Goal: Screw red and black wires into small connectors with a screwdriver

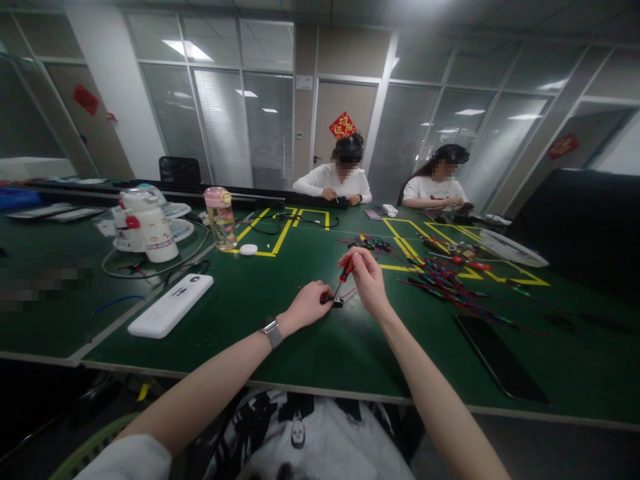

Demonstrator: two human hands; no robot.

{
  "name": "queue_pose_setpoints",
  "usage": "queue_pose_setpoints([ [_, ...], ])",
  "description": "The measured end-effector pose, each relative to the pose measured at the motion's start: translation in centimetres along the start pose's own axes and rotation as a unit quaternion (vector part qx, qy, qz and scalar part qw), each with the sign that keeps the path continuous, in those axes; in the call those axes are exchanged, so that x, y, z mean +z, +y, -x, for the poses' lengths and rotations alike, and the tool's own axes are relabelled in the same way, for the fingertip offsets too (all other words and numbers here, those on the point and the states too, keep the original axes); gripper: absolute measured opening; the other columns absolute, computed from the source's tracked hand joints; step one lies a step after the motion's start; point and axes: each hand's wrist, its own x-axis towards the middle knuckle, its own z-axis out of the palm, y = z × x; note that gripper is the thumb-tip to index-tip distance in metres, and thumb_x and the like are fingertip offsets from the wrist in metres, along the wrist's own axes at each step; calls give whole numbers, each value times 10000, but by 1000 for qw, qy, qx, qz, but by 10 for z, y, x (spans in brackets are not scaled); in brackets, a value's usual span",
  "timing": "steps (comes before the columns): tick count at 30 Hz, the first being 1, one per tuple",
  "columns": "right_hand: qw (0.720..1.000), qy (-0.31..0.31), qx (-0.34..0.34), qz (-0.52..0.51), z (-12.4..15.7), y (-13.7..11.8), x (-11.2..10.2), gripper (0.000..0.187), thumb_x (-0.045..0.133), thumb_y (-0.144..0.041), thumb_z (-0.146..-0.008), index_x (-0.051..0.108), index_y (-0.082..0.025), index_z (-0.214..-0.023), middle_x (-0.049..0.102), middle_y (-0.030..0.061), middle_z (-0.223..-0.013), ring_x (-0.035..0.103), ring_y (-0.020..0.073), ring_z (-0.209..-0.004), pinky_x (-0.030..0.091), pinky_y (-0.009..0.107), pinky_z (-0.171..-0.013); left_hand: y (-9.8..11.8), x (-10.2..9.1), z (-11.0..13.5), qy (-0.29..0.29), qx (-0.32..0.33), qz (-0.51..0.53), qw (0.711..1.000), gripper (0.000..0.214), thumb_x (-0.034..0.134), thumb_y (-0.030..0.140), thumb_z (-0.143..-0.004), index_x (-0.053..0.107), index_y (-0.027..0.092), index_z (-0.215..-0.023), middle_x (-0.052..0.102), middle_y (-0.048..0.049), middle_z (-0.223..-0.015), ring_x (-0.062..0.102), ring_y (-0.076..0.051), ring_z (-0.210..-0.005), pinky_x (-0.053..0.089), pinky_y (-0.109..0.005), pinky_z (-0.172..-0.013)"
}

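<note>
My right hand (369, 277) is closed around the handle of a red-and-black screwdriver (345, 269), which slants down to the left. Its thin shaft meets a small black part (339, 303) on the green table. My left hand (309, 305), with a watch on the wrist, rests on the table and pinches the near end of that part. A thin pale reddish wire seems to run from the part below my right hand. What exactly the part is, and the screwdriver's very tip, are too small to make out.
Bundles of red and blue wires (445, 283) lie to the right, near a black phone (500, 357). A white power bank (171, 307), a round white case (249, 250), a pink-lidded bottle (220, 220) and a white jug (159, 233) stand left. Two people sit opposite, hands working.
</note>
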Motion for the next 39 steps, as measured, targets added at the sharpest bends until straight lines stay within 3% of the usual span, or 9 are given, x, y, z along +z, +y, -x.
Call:
queue_pose_setpoints([
  [4,998,35,-14,51,0,1,-1,198,627,-417,-819,616,-222,-844,592,4,-777,549,151,-727,461,254,-616,1,-1,0,-3,-4,-12,1000,99,583,177,-787,670,171,-834,628,-48,-851,584,-183,-813,453,-287,-743],
  [8,997,30,-20,67,-2,1,-5,205,586,-416,-848,644,-220,-862,610,13,-808,551,150,-740,462,265,-663,2,-1,0,-6,-6,-7,1000,103,582,168,-784,671,171,-835,634,-48,-861,583,-182,-826,454,-287,-757],
  [17,1000,7,-13,12,-3,-2,-4,210,540,-409,-882,604,-239,-988,629,17,-795,587,159,-756,479,271,-649,-1,0,1,2,2,5,1000,96,583,185,-794,669,176,-837,628,-39,-853,580,-175,-818,453,-279,-754],
  [24,1000,5,-2,-12,-2,-2,-1,202,505,-406,-899,598,-229,-868,623,10,-786,580,144,-717,480,264,-633,0,0,1,0,0,-3,1000,101,579,188,-793,668,182,-841,624,-43,-857,578,-180,-821,448,-277,-746],
  [30,999,34,-10,22,-2,1,-4,149,625,-378,-827,629,-230,-838,606,-11,-777,562,132,-712,461,249,-632,0,0,1,4,1,-1,1000,103,582,176,-790,669,175,-844,623,-40,-850,580,-176,-809,450,-276,-738],
  [39,1000,-2,-5,13,-3,2,-6,215,532,-397,-896,633,-245,-1009,616,12,-818,576,149,-795,464,259,-680,-1,1,0,3,1,-2,1000,107,578,174,-782,669,179,-838,618,-37,-840,573,-172,-798,449,-269,-725],
])
